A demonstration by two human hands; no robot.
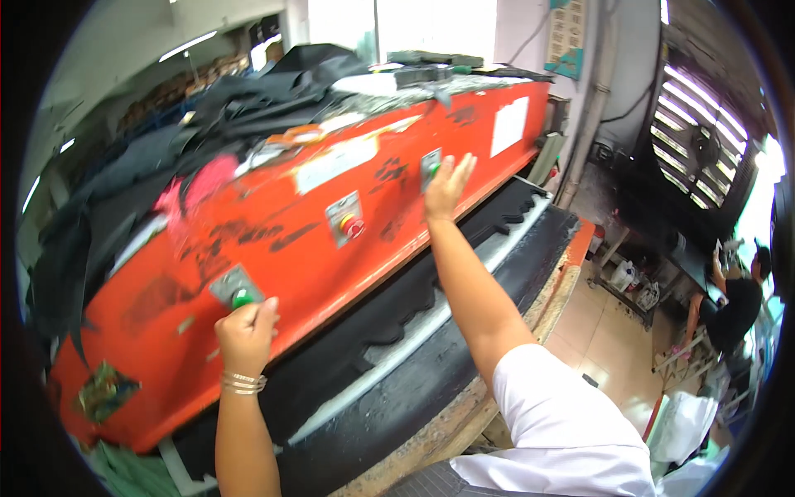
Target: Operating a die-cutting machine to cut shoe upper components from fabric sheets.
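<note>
I could make out two white labels on the red machine beam (286, 253), one label (338, 163) torn along its edges and the other label (509, 127) squarer, both too blurred for me to read. Beyond them, a yellow and blue-green wall poster (566, 37) carried a column of dark characters.

The beam lay in front of both arms, its long axis slanting from lower left to upper right and its button face turned toward me. My left hand (246, 333) was at the nearer green button (242, 298), fingers curled together in a fist; I could not tell whether it pressed. My right hand (447, 192) was raised at the farther green button (432, 171), fingers extended and slightly apart, its contact also unclear to me. Between the hands sat a red knob (354, 227) on a metal plate.

Below the beam's lower edge I saw black sheeting (352, 335) with a jagged border, a pale strip (426, 325) running parallel to the beam, and then a worn wooden edge (447, 418). My open room was to the right, over the tiled floor (592, 340), with another person (733, 311) well apart at the far side
</note>
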